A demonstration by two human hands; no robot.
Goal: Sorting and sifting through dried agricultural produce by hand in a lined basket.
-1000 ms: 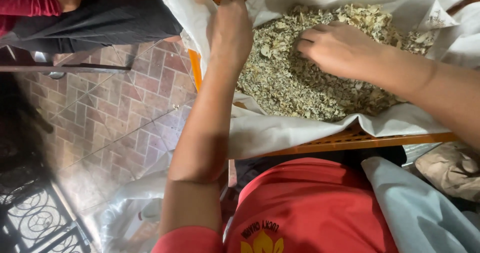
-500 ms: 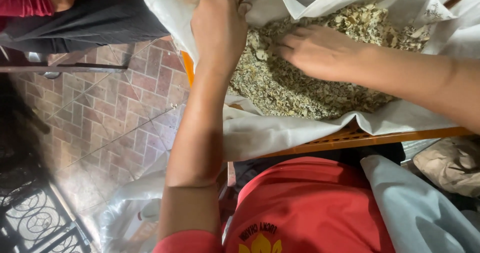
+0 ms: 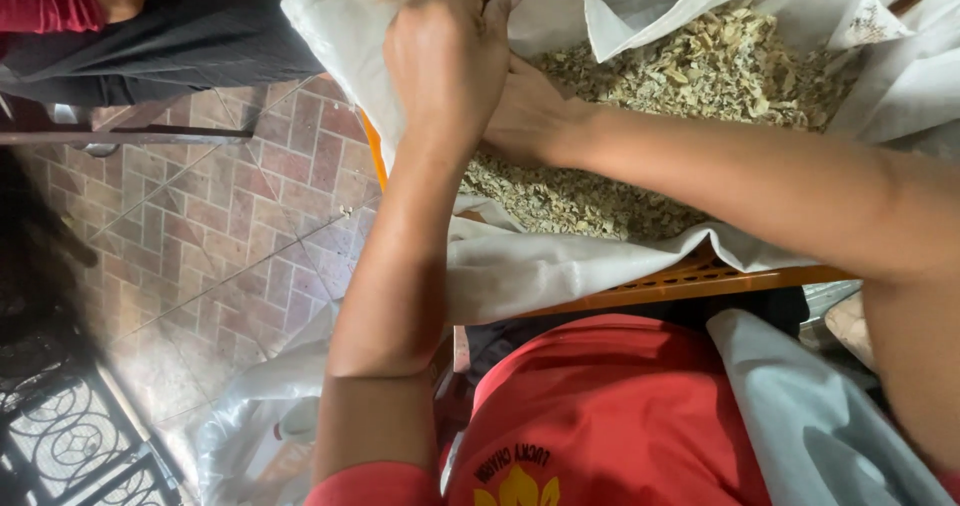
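While both forearms crossed above it, the white cloth sack (image 3: 560, 266) lay spread open over an orange slatted crate (image 3: 700, 284), its mouth facing up and its long axis running from the near-left edge toward the far right of the view. Within it sat a heap of dried, pale green-brown chopped plant matter (image 3: 700, 76), filling the hollow of the fabric and lying to the right of, and below, both hands. Left hand (image 3: 445, 61): nearer the sack's far-left rim, fingers closed tight on a gathered fold of the white cloth, knuckles up. Right hand (image 3: 535, 116): tucked just beneath and behind the left, resting at the edge of the dried matter and touching it; its fingers were hidden by the left hand, so whether they were curled on cloth or on material could not be told. Red shirt (image 3: 610, 416) of the wearer: foreground, below the crate. Pale blue cloth (image 3: 810, 416): beside the shirt, to the right. Brick-patterned tile floor (image 3: 210, 226): left of the crate. Clear plastic bag (image 3: 250, 426): on the floor, bottom left. Black ironwork grille (image 3: 60, 436): bottom-left corner.
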